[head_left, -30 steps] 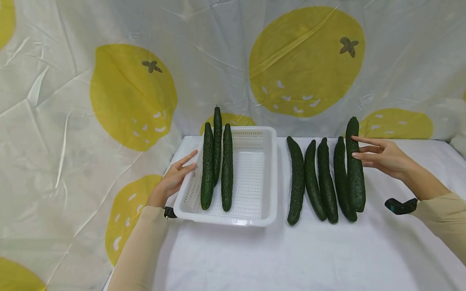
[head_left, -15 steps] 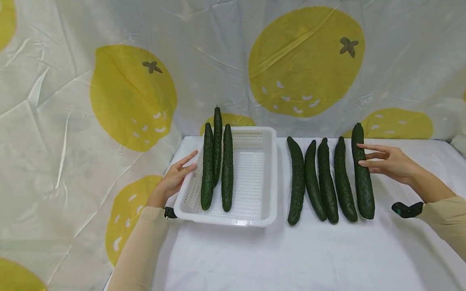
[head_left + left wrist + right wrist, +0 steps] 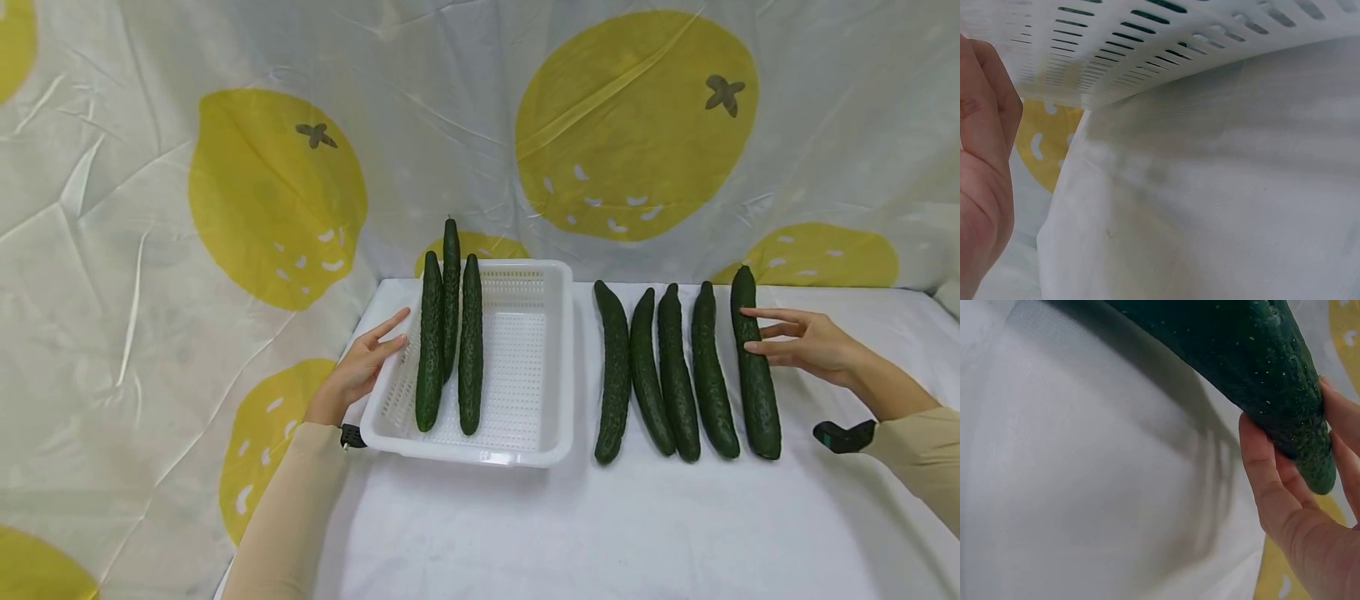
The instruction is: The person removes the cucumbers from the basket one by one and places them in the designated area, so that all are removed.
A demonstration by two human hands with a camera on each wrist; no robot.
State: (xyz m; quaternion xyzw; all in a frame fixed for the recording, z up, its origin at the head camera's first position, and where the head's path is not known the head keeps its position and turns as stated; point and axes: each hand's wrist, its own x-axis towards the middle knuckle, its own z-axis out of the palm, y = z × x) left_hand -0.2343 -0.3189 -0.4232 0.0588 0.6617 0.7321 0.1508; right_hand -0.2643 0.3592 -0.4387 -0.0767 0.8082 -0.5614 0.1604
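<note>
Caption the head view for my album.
Three long green cucumbers in a white perforated plastic basket, four more on white cloth, another in the right grip.

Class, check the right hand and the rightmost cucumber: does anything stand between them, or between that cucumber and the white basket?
Nothing stands between the right hand and the rightmost cucumber, which it holds. Four other cucumbers lie side by side between it and the white basket; nothing visible blocks the space above them.

Soft light casts blurred shadows on the white tablecloth (image 3: 600, 533) and a glint on the plastic basket (image 3: 480, 455).
</note>
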